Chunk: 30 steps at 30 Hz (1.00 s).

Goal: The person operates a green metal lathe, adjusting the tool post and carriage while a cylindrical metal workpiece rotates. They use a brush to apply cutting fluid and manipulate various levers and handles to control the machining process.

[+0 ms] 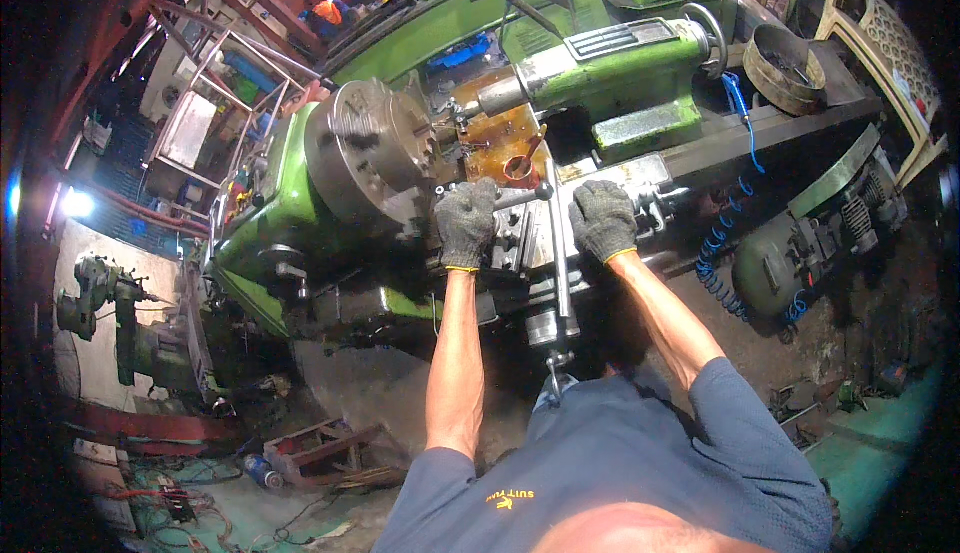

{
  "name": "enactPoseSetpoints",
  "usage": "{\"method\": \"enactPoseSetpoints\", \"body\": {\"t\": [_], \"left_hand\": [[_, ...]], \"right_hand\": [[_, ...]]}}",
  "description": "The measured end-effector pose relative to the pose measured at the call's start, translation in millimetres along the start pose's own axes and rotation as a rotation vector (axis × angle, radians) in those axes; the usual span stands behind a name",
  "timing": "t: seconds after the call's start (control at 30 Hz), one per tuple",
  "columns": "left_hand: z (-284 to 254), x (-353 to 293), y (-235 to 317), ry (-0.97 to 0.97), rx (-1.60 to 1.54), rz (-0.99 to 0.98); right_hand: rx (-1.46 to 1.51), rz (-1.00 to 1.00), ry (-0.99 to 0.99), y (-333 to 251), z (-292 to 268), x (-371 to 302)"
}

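I stand at a green metal lathe, both hands in dark grey work gloves with yellow cuffs. My left hand [466, 225] is closed over the carriage, just right of the big round chuck [362, 138]; what lies under its fingers is hidden. Beside it, a lever with a dark knob [543, 192] reaches to the right. My right hand [606, 223] has curled fingers at the right part of the carriage [632, 175], and its grip is hidden too. Between the hands lies a long bright metal bar [559, 253]. A reddish cup [518, 167] with a stick in it stands beyond them.
The green tailstock [640, 78] with its handwheel [706, 38] sits at the far right. A round metal pan [785, 68] and a blue air gun [736, 98] with a coiled hose lie nearby. A green compressor tank [770, 271] stands right; another machine [115, 303] stands left.
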<state>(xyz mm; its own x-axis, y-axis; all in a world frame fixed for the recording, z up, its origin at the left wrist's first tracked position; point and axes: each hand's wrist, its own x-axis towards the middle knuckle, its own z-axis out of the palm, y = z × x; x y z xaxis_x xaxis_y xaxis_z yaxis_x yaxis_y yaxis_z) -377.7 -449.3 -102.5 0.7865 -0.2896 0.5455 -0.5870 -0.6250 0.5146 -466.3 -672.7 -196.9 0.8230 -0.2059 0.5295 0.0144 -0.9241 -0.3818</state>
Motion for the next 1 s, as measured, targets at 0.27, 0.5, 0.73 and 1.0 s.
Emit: {"method": "enactPoseSetpoints", "body": {"t": [0.27,0.5,0.73,1.0], "left_hand": [[3.4,1.5,-7.9,0.007,-0.002,0.045],[-0.5,0.7,1.2,-0.003,-0.057,-0.038],[2.1,-2.5,-12.2,0.009,-0.101,0.033],[0.8,7.4,2.5,-0.027,-0.109,-0.068]], "right_hand": [[0.182,0.077,0.010,9.5,2.8,0.6],[0.261,0.177,0.147,123.7,-56.0,60.4],[-0.197,0.404,0.209,294.3,-120.0,185.6],[-0.320,0.529,-0.072,467.3,-93.9,291.3]]}}
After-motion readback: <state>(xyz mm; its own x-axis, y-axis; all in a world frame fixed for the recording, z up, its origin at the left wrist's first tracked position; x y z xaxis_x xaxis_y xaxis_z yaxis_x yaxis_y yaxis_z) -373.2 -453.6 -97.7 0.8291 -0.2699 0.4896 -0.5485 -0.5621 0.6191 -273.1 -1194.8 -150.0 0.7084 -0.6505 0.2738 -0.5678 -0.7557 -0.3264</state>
